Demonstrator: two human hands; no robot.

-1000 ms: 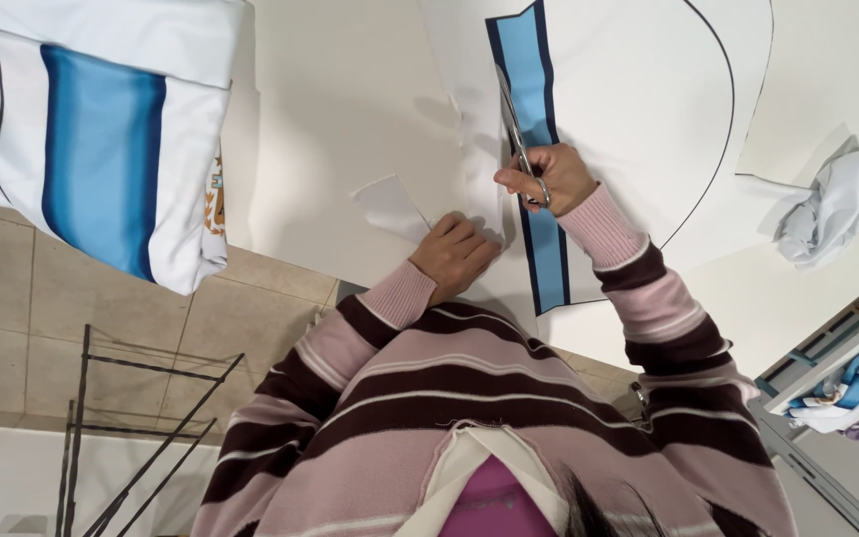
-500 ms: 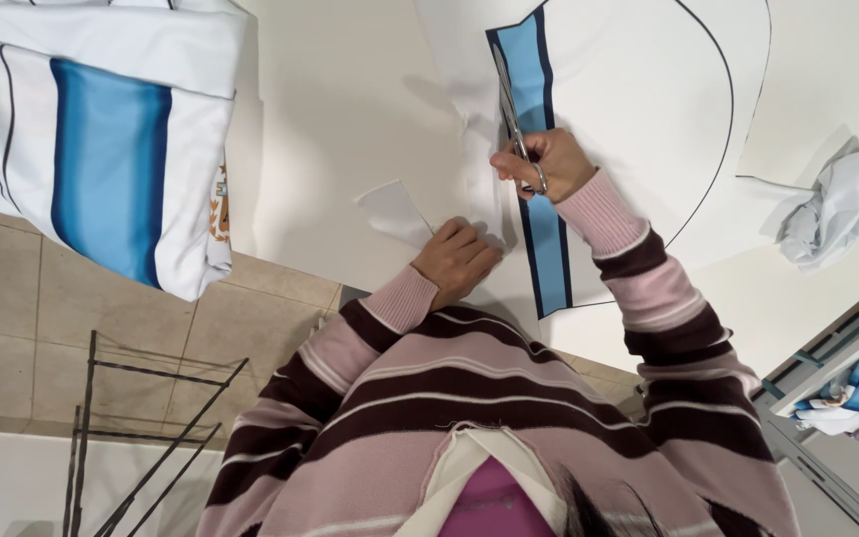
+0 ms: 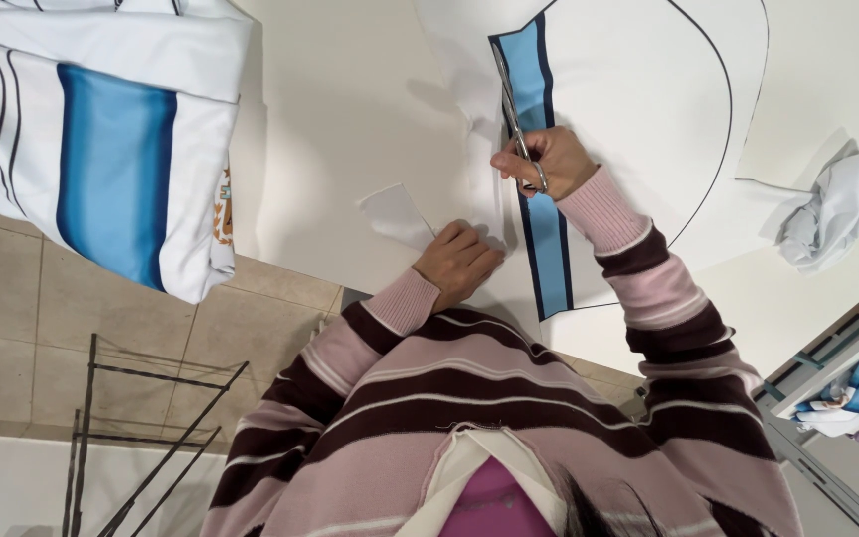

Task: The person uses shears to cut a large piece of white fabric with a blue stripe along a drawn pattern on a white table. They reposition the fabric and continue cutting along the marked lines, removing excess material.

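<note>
At the left, a folded white fabric [image 3: 101,149] with a blue stripe hangs over the table [image 3: 350,119] edge; it carries a small gold emblem. The left hand [image 3: 457,261] lies flat, fingers loosely curled, on the white cloth piece [image 3: 638,109]. The right hand [image 3: 544,161] grips scissors [image 3: 511,109] beside its blue band. Far right lies a crumpled scrap [image 3: 832,204].

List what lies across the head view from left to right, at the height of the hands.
Folded white fabric with a blue stripe → small white fabric scrap → left hand flat on the cloth → right hand holding metal scissors → crumpled white cloth.
</note>
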